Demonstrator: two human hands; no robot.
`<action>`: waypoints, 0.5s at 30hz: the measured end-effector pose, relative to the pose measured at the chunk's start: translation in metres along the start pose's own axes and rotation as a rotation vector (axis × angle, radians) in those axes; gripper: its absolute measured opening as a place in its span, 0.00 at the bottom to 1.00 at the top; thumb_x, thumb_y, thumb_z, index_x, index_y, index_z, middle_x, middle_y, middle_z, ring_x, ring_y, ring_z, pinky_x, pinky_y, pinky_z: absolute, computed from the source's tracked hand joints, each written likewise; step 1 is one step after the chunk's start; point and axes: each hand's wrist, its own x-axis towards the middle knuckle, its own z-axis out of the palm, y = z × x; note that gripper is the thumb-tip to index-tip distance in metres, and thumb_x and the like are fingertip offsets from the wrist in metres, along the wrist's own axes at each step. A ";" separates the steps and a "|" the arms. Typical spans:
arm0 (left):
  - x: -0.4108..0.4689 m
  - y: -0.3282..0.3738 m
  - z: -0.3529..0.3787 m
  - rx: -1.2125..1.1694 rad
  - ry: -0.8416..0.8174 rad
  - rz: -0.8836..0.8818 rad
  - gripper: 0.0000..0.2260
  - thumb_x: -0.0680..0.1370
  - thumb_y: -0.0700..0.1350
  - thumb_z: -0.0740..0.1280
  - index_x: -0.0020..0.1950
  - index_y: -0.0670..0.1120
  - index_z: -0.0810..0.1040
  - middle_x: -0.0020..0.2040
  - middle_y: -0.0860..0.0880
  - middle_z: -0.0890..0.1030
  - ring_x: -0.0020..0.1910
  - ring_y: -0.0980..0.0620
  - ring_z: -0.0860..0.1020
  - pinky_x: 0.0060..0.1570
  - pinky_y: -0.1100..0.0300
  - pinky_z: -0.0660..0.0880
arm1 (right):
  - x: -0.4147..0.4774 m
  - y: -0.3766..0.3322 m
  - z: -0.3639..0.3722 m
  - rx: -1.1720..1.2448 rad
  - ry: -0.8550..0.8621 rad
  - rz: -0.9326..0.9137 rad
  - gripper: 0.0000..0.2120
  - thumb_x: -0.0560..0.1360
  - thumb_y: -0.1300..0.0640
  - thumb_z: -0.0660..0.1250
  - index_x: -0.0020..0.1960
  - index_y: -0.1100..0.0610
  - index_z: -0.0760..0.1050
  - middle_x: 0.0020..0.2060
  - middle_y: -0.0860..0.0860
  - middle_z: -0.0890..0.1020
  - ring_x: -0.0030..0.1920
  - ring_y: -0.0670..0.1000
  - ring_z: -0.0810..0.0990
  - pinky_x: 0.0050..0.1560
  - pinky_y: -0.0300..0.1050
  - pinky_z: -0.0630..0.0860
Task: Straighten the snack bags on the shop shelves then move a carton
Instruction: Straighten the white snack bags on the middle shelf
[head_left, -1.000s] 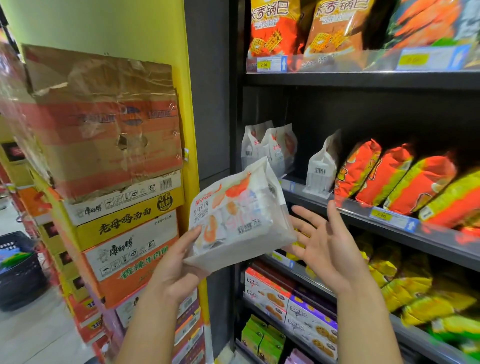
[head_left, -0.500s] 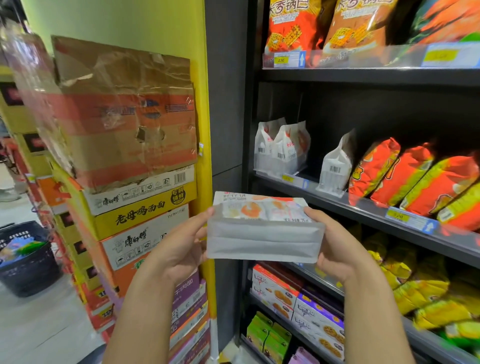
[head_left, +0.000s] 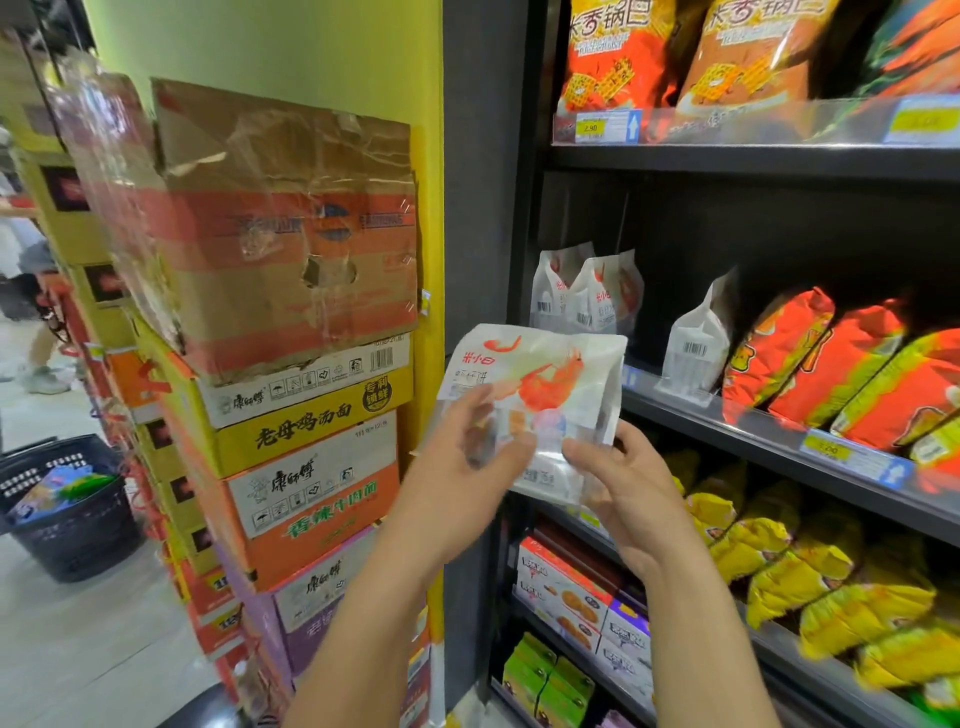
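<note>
White bag (head_left: 543, 382) faces me before the shelf (head_left: 753, 434); my left hand (head_left: 460, 460) curls blurred fingers (head_left: 485, 423) over its front, my right hand (head_left: 626, 486) pinches its lower edge.

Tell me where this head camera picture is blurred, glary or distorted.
Head view: motion blur smears the left hand on the shrimp cracker bag, while the right hand is sharper; glare streaks the plastic wrap over the top carton; the yellow snack bags and the price tag at the right edge are soft; wide-angle distortion tilts the shelves.
</note>
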 end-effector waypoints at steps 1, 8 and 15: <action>0.000 0.001 0.007 0.017 -0.049 -0.002 0.28 0.78 0.58 0.73 0.76 0.68 0.66 0.66 0.73 0.72 0.71 0.69 0.70 0.69 0.63 0.70 | -0.001 0.002 0.005 -0.010 -0.007 -0.023 0.29 0.73 0.59 0.78 0.71 0.53 0.73 0.59 0.55 0.86 0.59 0.57 0.86 0.62 0.65 0.81; 0.002 -0.007 0.015 0.153 0.051 0.010 0.48 0.70 0.63 0.79 0.82 0.62 0.55 0.76 0.61 0.64 0.72 0.59 0.68 0.66 0.57 0.71 | -0.012 -0.002 0.016 0.039 -0.113 -0.075 0.18 0.83 0.47 0.61 0.70 0.49 0.77 0.61 0.48 0.85 0.60 0.50 0.85 0.54 0.52 0.83; 0.004 -0.016 0.004 0.072 0.138 -0.023 0.35 0.72 0.54 0.80 0.72 0.66 0.64 0.64 0.66 0.75 0.61 0.63 0.77 0.50 0.67 0.76 | -0.015 -0.003 0.010 -0.051 -0.170 -0.141 0.15 0.84 0.54 0.61 0.67 0.53 0.80 0.60 0.48 0.86 0.62 0.49 0.84 0.52 0.49 0.84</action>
